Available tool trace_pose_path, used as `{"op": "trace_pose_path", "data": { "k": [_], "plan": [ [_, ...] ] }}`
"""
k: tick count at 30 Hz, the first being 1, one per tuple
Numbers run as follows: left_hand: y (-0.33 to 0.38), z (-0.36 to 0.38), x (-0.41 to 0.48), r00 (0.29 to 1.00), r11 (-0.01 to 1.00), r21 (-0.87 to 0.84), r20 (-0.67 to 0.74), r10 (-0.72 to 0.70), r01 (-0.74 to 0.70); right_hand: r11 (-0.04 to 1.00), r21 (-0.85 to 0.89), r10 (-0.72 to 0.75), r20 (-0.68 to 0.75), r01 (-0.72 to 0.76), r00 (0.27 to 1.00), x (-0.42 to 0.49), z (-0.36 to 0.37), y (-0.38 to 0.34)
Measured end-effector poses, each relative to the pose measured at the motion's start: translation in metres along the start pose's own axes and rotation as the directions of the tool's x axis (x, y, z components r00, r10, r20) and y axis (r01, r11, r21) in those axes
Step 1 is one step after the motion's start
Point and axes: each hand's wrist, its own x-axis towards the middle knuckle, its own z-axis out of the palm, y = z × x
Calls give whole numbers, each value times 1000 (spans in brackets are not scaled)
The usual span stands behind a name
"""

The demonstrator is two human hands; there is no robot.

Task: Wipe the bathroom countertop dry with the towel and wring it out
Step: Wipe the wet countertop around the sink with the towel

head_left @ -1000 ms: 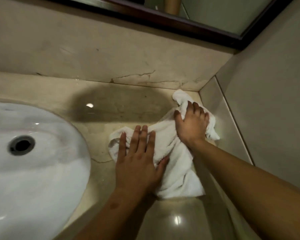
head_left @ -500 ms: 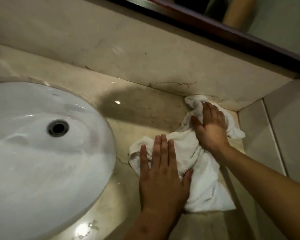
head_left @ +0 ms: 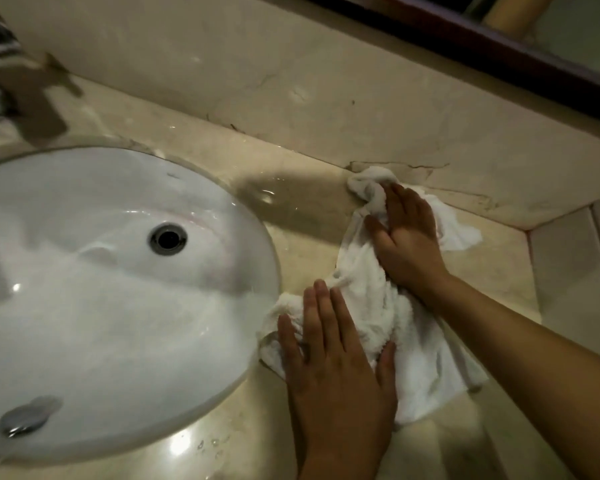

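Your left hand point(head_left: 329, 355) and right hand point(head_left: 407, 237) both press flat, fingers spread open, on the crumpled white terry towel point(head_left: 388, 306), gripping nothing. Towel lies on the beige marble bench point(head_left: 302, 209), right of the white oval basin point(head_left: 94, 271). No readable writing.
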Motion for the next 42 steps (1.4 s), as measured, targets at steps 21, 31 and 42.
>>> {"op": "trace_pose_path", "data": {
  "k": [21,31,42],
  "plan": [
    [-2,-6,-28,978,978,18,-40,-207,208,980,64,-192,69,187,979,-2,15,-79],
    [20,2,-40,996,993,73,-11,-90,91,991,-9,131,-114,-132,985,-33,2,-13],
    [22,3,-24,998,998,-40,-39,-39,37,992,-89,-82,68,88,994,33,17,-58]
  ]
}}
